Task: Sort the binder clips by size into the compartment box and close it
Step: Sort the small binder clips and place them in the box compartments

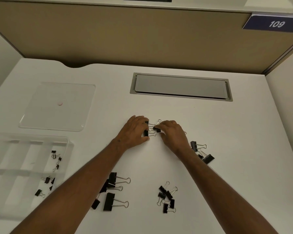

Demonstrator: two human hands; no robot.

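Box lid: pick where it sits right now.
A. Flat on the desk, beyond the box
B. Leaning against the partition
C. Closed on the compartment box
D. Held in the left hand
A: the clear lid lies flat on the desk on the far side of the open compartment box, while both hands work on clips mid-desk.

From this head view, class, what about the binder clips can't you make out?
- Clips under the left hand and right hand: fingers hide their count.
- Clips beside the large clips: left forearm covers some.
- Compartment box: clear dividers blur, bottom-left edge cuts it.
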